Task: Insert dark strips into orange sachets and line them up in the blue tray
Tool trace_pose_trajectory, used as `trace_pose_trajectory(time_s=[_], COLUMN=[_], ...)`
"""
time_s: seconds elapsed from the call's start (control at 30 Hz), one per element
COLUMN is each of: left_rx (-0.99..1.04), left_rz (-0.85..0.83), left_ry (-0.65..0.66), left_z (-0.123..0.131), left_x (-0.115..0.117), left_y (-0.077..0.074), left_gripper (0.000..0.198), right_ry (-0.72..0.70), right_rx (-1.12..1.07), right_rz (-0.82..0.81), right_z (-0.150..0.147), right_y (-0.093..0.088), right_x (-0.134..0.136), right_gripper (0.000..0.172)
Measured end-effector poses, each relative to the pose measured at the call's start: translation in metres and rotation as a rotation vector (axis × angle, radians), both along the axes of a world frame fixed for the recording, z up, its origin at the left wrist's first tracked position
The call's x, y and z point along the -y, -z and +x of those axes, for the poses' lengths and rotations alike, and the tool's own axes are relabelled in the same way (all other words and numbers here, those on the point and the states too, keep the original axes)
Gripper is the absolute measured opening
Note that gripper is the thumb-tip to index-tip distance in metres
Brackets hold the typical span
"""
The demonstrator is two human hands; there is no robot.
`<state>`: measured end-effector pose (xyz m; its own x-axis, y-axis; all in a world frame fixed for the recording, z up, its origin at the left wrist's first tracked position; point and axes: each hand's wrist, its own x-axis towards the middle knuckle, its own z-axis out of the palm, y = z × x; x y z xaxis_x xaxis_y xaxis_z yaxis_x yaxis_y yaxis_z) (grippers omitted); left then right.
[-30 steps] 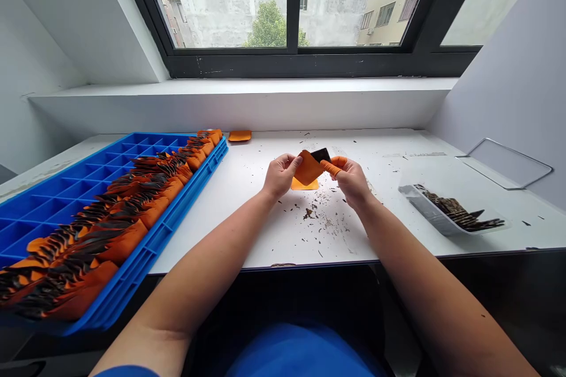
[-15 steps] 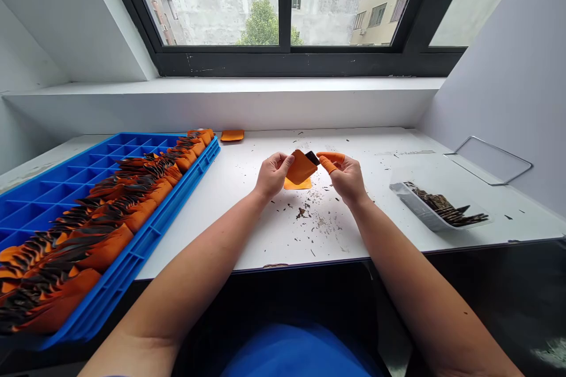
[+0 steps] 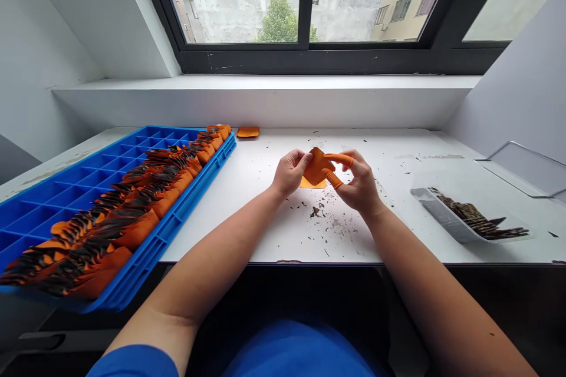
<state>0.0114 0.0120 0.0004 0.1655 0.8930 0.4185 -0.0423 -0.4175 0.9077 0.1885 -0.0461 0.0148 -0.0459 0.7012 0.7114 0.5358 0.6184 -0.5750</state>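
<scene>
Nearest, blue cloth (image 3: 300, 347) at the lap, then the dark front edge of the bench, with two bare forearms reaching forward over it.

Left hand (image 3: 289, 172) pinched shut on the left edge of a small orange sheet (image 3: 315, 165), thumb on top, fingers curled beneath. Right hand (image 3: 360, 185) closed on the right side of the same piece, gripping through smooth orange rubber finger cots (image 3: 340, 158) on forefinger and thumb (other fingers bare, loosely curled). Thin, matte and pliable-looking, folded to a rough point, held just above the white tabletop (image 3: 252, 165) at about mid-bench. Contents of the fold hidden by the orange flap and the fingertips.

Directly below, lying flat, a second orange square (image 3: 309, 184), partly covered by the hands. Between hands and bench edge, a scatter of dark crumbs (image 3: 325, 219) on the smooth, scuffed white surface.

To the left, a rigid blue plastic grid tray (image 3: 66, 188), its right-hand cells packed with a long overlapping row of orange wraps (image 3: 132, 215), dark-tipped. To the right, well apart, a shallow clear plastic dish (image 3: 435, 212) heaped with thin dark shards (image 3: 480, 222); beyond it a clear lid (image 3: 517, 165) near the wall.

Farther back, just beside the tray's far corner, one more orange pad (image 3: 247, 131). Behind all, a white sill (image 3: 265, 85) and a black-framed window (image 3: 305, 59).
</scene>
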Motion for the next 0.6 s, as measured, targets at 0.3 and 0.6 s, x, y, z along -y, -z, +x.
trace_pose_trajectory(time_s=[0.3, 0.6], left_rx=[-0.112, -0.228], left_rz=[0.07, 0.09], left_ry=[0.056, 0.167], left_z=[0.001, 0.0], left_x=[0.007, 0.01], left_y=[0.0, -0.003], left_gripper=[0.028, 0.018], right_ry=[-0.045, 0.046], right_rx=[0.003, -0.061], right_rz=[-0.189, -0.048], right_z=[0.002, 0.0], right_y=[0.01, 0.01], right_x=[-0.007, -0.005], right_gripper=[0.023, 0.013])
